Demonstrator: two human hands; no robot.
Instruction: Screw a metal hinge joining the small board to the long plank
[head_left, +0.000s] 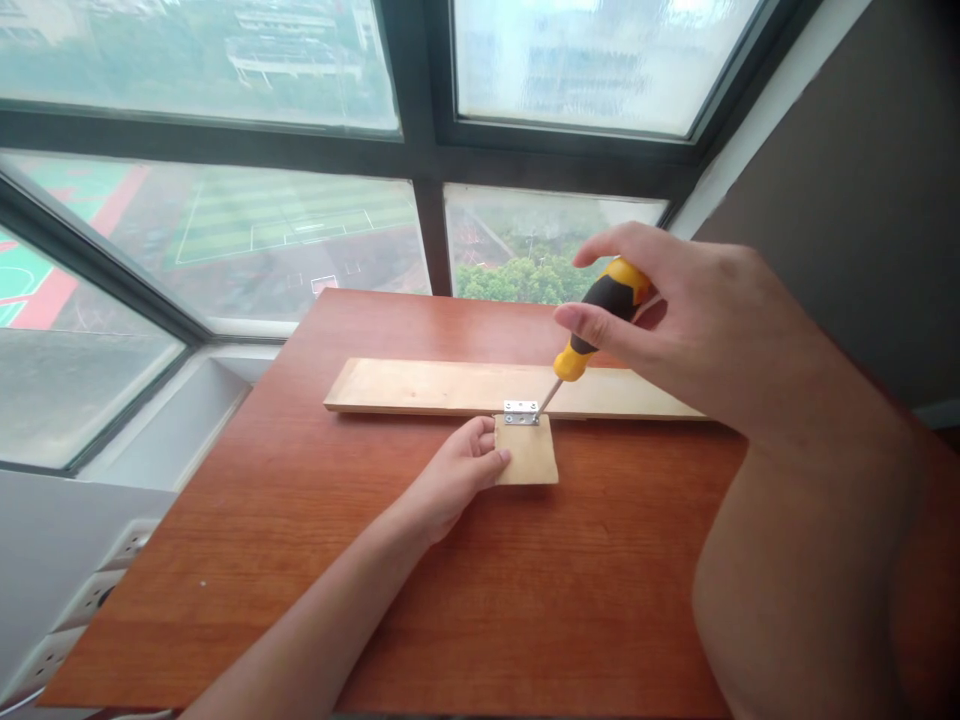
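My right hand (675, 310) is closed round the yellow and black handle of a screwdriver (592, 325). Its thin shaft slants down and left, with the tip on a small silver hinge (520, 411). The hinge sits where a long pale wooden plank (420, 387) meets a small square wooden piece (529, 455). My left hand (454, 478) pinches the left edge of the small piece, thumb on top, holding it against the table.
Everything lies on a reddish-brown wooden table (315, 560) set against a large window (247, 230). A white power strip (67, 620) lies on the sill at the lower left. A dark wall (862, 180) stands at the right.
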